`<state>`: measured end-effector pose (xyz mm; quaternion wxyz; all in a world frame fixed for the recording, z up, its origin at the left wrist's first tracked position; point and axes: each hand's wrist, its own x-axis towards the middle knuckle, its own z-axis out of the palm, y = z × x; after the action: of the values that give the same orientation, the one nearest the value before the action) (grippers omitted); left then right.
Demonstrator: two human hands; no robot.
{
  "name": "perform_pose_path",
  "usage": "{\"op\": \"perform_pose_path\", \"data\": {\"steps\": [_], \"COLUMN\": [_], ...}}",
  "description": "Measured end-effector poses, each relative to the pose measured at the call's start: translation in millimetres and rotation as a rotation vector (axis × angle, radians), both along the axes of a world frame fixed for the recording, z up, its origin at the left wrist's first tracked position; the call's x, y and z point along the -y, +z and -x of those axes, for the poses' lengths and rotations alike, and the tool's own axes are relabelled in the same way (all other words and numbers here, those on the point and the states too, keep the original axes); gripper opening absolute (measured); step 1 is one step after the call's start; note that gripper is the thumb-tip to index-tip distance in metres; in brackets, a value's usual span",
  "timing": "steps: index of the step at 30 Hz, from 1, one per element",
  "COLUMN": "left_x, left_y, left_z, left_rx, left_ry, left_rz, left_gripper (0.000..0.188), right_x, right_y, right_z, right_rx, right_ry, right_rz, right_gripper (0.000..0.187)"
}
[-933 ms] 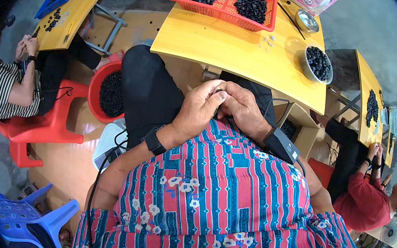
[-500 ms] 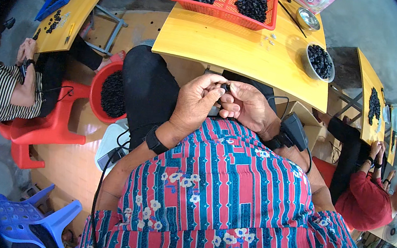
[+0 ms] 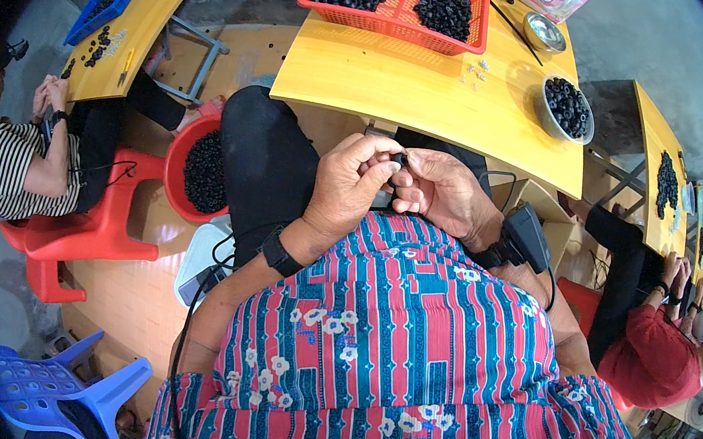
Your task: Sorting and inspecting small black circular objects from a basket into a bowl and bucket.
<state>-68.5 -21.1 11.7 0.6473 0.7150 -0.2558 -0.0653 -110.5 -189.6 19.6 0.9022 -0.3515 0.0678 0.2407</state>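
Observation:
Between the fingertips of both hands sits a small round black part (image 3: 399, 159), like a ring or cap, mostly covered by the fingers. My left hand (image 3: 349, 180) pinches it from the left, thumb and forefinger closed. My right hand (image 3: 450, 192) grips its other side with thumb and curled fingers. Both hands are held over my lap, just below the near edge of the yellow table (image 3: 418, 88). On that table are a red divided basket (image 3: 391, 26) with black parts in both sections and a bowl (image 3: 589, 125) full of similar black rings.
Small pale bits (image 3: 476, 73), a metal bowl (image 3: 545, 32) and a dark stick (image 3: 516, 30) lie on the table. A red tub (image 3: 174, 166) of black parts stands by my left knee. People work at tables on both sides. A blue chair (image 3: 46, 388) is at lower left.
My hands stay together on the black part, with only a slight shift of the fingers. The whole view has moved a little. The person on the right has shifted their hands slightly.

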Motion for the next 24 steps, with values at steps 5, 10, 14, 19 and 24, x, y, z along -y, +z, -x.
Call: {"op": "perform_pose_path", "data": {"steps": [5,10,14,19,24], "left_x": [0,-1,-1,-4,1], "left_y": [-1,2,-3,-7,-12], "left_z": [-1,-1,-1,-5,0], "left_rx": [0.044,0.073,0.021,0.101,-0.251], "left_ry": [0.034,0.046,0.044,-0.005,-0.201], "left_rz": [-0.03,-0.011,0.029,-0.024,0.217], "left_gripper": [0.017,0.017,0.019,0.023,0.031], "right_x": [-2,-3,-5,-2,-11], "right_y": [-1,-4,-1,1,9], "right_z": [-1,-1,-2,-4,-1], "right_rx": [0.003,-0.006,0.047,0.083,0.283], "right_ry": [-0.013,-0.039,-0.013,0.028,-0.011], "right_rz": [0.079,0.112,0.119,0.088,0.472], "right_gripper": [0.023,0.022,0.023,0.021,0.018]}}
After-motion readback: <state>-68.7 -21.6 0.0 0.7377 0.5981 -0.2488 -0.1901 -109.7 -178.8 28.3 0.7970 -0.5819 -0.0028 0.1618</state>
